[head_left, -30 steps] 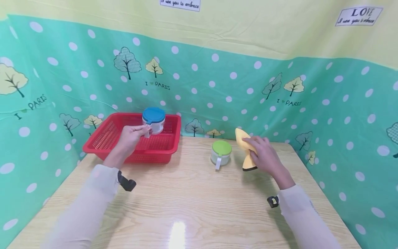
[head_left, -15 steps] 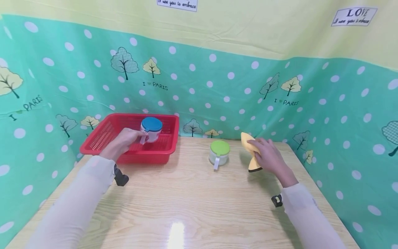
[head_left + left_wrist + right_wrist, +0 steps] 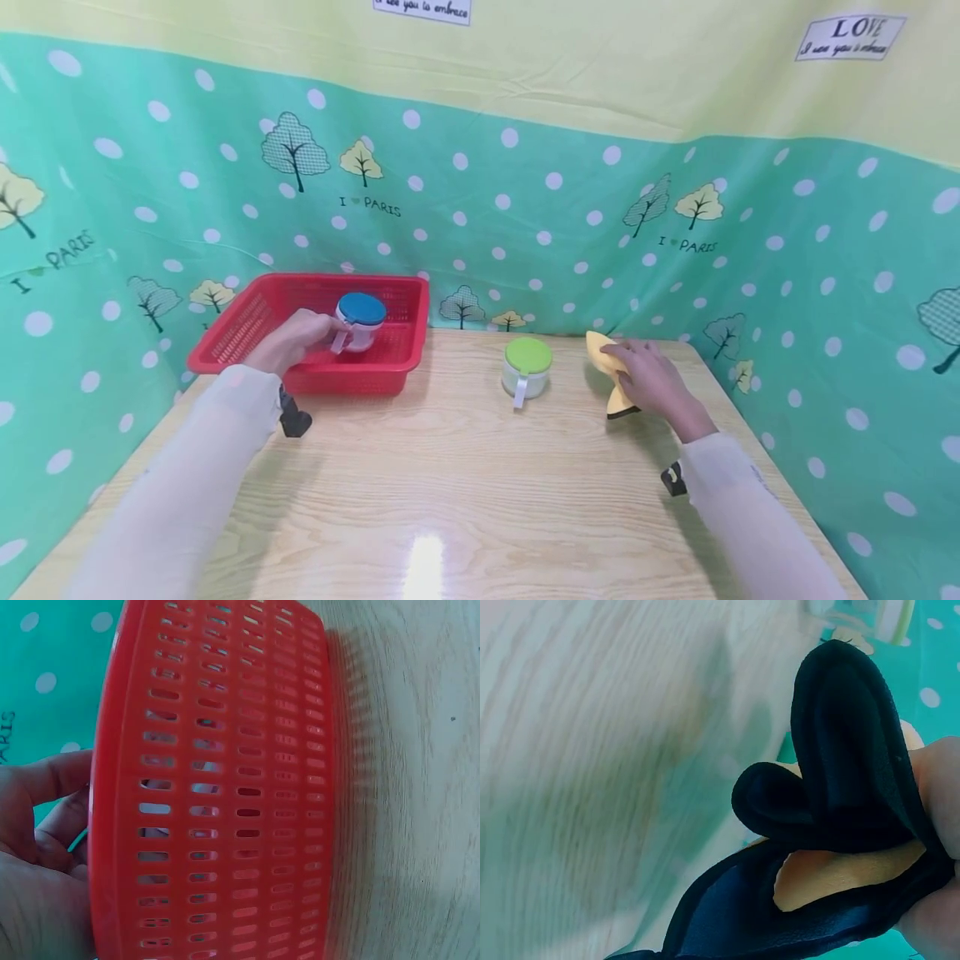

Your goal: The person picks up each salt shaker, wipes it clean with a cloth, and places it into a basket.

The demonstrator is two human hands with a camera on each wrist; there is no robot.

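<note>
With left hand (image 3: pixel 298 337), holding blue-lidded cup (image 3: pixel 362 323) in red basket (image 3: pixel 352 382); with right hand (image 3: pixel 654 377), yellow-and-black thing (image 3: pixel 604 358). Likely setting cup down, then letting go.

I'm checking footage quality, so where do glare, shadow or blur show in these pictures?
Head: glare on the wooden table near the bottom edge; left wrist: the red plastic basket casts a striped shadow; right wrist: soft shadows, green-lidded cup blurred.

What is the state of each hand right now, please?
Left hand: holding the blue-lidded cup by its handle, inside the red basket.
Right hand: holding the yellow, black-edged item.
</note>
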